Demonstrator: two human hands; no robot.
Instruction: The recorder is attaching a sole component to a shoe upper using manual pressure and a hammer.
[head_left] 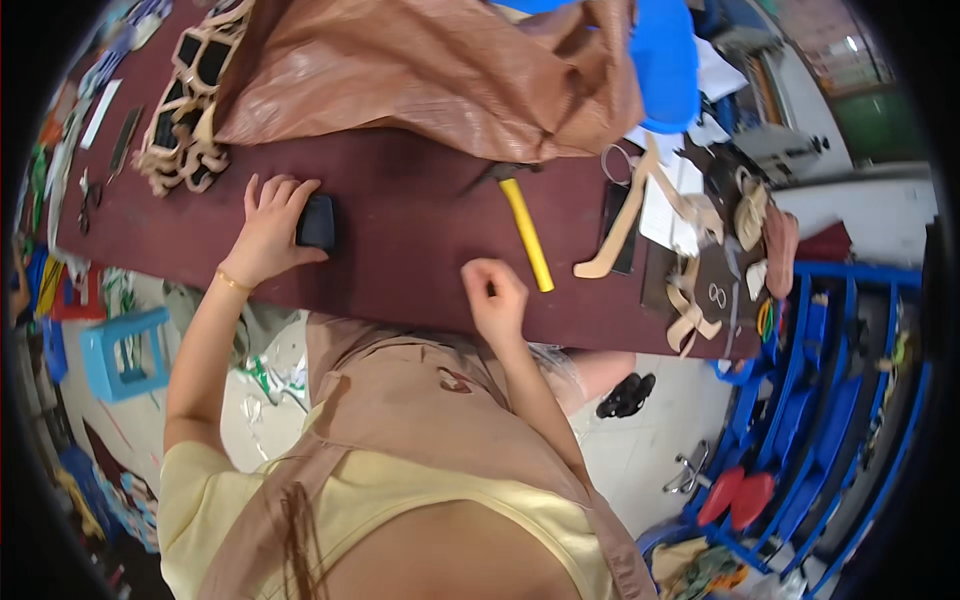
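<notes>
On the dark red tabletop [400, 220], my left hand [270, 230] has its thumb and index finger around the ends of a small dark block [318, 222]. Its other fingers lean outward. My right hand [497, 298] is curled near the table's front edge, fingers bent round into a loop. Whether anything small sits in that curl is hidden. Just right of it lies a hammer [526, 235] with a yellow handle, its dark head pointing away from me.
Brown sheeting [430, 80] covers the back. Beige strap pieces [190, 120] are heaped at far left, near scissors [88, 200]. Further right lie a beige strip [620, 225], a white notepad [672, 210] and a blue bin [665, 70]. A blue rack [815, 380] stands beside the table, a blue stool [125, 355] at left.
</notes>
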